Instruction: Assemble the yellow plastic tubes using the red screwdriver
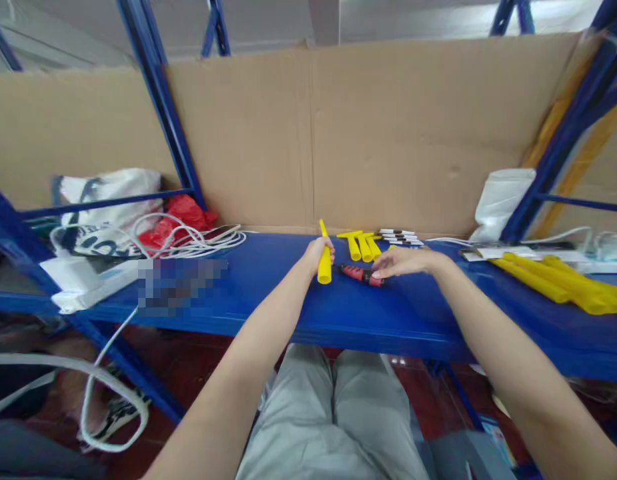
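My left hand (pixel 318 253) is closed around a yellow tapered tube (pixel 325 268), its narrow end pointing away from me and its wide end toward me. My right hand (pixel 395 262) reaches in from the right, with thumb and fingers at the right end of a red-and-black hand tool (pixel 355 273) that lies on the blue shelf (pixel 268 293). The tool's exact kind is hard to make out. Just beyond it are several more yellow tapered tubes (pixel 365 247), side by side. Behind my right hand sits a group of black-and-white sticks (pixel 401 237).
Larger yellow pieces (pixel 563 283) lie at the right. A white bag (pixel 503 200) stands by the right post. To the left are a white power strip (pixel 95 287), coiled white cable (pixel 198 241) and a red plastic bag (pixel 181 217). A cardboard sheet (pixel 388 140) closes off the back.
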### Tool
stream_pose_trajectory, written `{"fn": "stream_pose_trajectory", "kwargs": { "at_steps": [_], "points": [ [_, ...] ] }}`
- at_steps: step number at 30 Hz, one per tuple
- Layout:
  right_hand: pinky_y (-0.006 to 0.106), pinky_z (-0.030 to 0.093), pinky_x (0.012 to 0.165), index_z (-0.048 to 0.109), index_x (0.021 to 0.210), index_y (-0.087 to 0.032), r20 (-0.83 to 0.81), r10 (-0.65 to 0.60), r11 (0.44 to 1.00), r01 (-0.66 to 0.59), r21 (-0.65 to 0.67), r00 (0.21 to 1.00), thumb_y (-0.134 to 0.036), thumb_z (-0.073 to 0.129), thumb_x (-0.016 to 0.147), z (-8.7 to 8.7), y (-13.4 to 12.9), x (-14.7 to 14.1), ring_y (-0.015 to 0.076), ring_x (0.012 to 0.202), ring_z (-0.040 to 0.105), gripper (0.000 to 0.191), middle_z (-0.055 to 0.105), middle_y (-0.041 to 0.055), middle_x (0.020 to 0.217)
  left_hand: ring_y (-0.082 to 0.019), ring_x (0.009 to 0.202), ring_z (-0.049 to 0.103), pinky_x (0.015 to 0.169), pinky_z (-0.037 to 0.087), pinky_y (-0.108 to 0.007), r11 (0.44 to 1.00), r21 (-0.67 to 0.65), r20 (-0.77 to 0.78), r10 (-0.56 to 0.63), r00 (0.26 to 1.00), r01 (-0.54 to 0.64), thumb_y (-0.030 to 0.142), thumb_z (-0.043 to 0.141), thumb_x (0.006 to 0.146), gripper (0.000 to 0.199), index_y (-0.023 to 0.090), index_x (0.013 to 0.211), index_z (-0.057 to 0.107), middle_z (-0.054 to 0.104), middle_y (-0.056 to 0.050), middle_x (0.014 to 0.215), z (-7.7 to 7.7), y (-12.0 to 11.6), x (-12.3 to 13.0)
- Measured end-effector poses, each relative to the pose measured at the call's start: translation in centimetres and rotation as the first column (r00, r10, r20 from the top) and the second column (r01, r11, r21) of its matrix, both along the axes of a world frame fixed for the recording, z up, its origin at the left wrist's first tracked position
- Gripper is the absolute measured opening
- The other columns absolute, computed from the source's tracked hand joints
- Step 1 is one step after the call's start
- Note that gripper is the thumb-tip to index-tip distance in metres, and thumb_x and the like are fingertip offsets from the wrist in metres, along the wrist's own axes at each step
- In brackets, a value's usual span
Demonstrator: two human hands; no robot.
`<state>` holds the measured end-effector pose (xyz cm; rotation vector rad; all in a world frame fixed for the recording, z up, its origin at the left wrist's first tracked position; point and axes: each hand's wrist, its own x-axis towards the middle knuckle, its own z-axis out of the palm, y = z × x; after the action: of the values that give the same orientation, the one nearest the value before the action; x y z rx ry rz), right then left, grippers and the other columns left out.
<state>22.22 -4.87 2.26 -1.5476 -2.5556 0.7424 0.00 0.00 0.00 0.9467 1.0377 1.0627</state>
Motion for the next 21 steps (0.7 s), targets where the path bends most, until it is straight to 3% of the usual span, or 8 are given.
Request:
{"fn": "stream_pose_trajectory", "kwargs": {
  "at_steps": [5,10,13,16,21],
  "points": [
    [0.027,0.042,0.064,0.077,0.090,-0.014,-0.004,0.001,1.000,-0.001,-0.012,1.000,-0.080,0.061,0.060,-0.1,-0.6,-0.4,0.0196,0.077,0.060,0.074,0.071,0.0086,0.084,-0.010,0.030,0.035,0.033,0.029,-0.020,0.999,-0.026,0.011,-0.033,0.999,0.033,0.008,0.047,0.061,0.014,0.019,0.067,0.043,0.041,0.004,0.042,0.0,0.1,-0.2],
    [0.028,0.041,0.059,0.072,0.072,-0.016,0.014,-0.048,0.998,0.047,0.038,0.999,-0.066,0.070,0.059,0.0,-0.7,-0.7,0.0192,0.070,0.060,0.052,0.069,0.0063,0.072,-0.011,0.030,0.036,0.032,0.028,-0.020,0.999,-0.013,0.012,-0.048,0.999,0.048,0.009,0.046,0.061,0.016,0.019,0.073,0.044,0.041,0.004,0.042,0.1,-0.1,-0.4],
    [0.028,0.045,0.060,0.065,0.068,-0.018,-0.175,-0.089,0.994,0.099,0.046,0.980,-0.058,0.075,0.056,-0.3,-0.5,-0.4,0.0183,0.067,0.063,0.043,0.069,0.0054,0.071,-0.011,0.030,0.037,0.032,0.029,-0.020,0.998,0.002,-0.013,-0.062,0.998,0.062,0.010,0.046,0.059,0.019,0.018,0.076,0.046,0.042,0.004,0.042,0.1,-0.2,-0.4],
    [0.027,0.047,0.055,0.058,0.077,-0.019,-0.445,-0.133,0.984,0.172,0.048,0.885,-0.054,0.079,0.056,-0.4,-0.5,0.1,0.0148,0.059,0.062,0.046,0.069,0.0042,0.073,-0.012,0.030,0.037,0.031,0.028,-0.020,0.996,-0.003,-0.043,-0.086,0.995,0.086,0.011,0.047,0.057,0.021,0.018,0.077,0.047,0.041,0.004,0.040,0.1,0.0,-0.5],
    [0.026,0.044,0.046,0.053,0.082,-0.020,-0.732,-0.129,0.929,0.341,0.147,0.669,-0.057,0.078,0.063,0.2,-0.1,0.6,0.0115,0.046,0.056,0.049,0.064,0.0009,0.061,-0.011,0.029,0.036,0.031,0.027,-0.021,0.995,-0.019,-0.044,-0.102,0.994,0.101,0.012,0.050,0.056,0.021,0.019,0.075,0.047,0.041,0.004,0.040,-0.3,0.8,-0.6]
  ]
}}
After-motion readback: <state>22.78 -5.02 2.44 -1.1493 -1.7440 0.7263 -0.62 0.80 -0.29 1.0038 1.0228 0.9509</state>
